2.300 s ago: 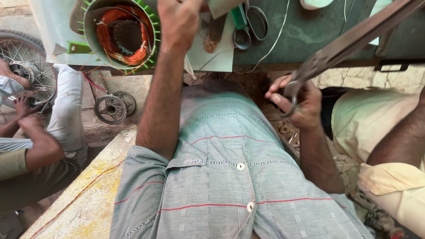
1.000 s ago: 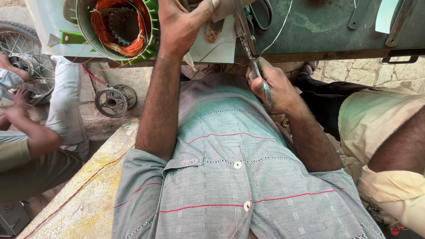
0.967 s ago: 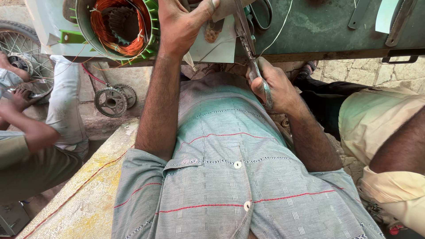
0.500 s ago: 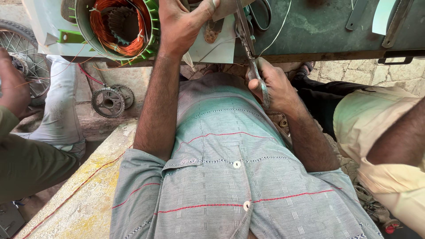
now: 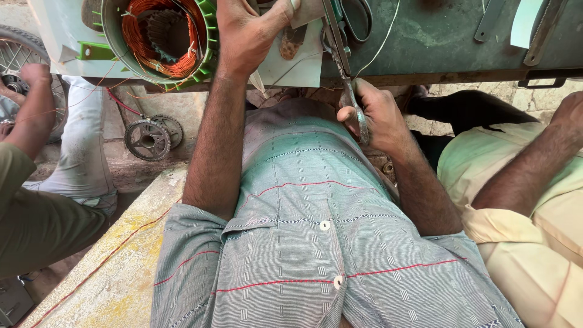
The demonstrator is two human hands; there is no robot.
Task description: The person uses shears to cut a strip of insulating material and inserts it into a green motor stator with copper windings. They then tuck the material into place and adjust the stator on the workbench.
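1. My right hand (image 5: 376, 115) is wrapped around the handles of a pair of metal scissors (image 5: 340, 54), blades pointing away toward the far edge of the bench, right where they meet a pale sheet of paper (image 5: 303, 58).
2. My left hand (image 5: 249, 33) is pressing down on that sheet, with a thumb and fingers pinching a small grey card piece (image 5: 306, 9) at the top of the frame. So it's grasping, not loose.
3. What could go wrong, I'd say: my left fingertips sit close beside the blades, so a quick snip could nick them. The sheet looks thin and floppy, and it could buckle and give a crooked cut.
4. Just left of my left hand sits a motor stator (image 5: 161, 39), a round grey metal shell with shiny orange-copper windings and green plastic fins. A loose strand could snag on my sleeve or the scissors.
5. The bench top (image 5: 437, 36) is dull green, scuffed metal by the look of it. A second pair of scissors (image 5: 355, 15) lies on it, far side.
6. Further out: another person's arm (image 5: 528, 164) on the right, someone else's hand (image 5: 33, 76) at a spoked wheel (image 5: 15, 51) on the left, and a rusty toothed sprocket (image 5: 147, 138) on the ground.
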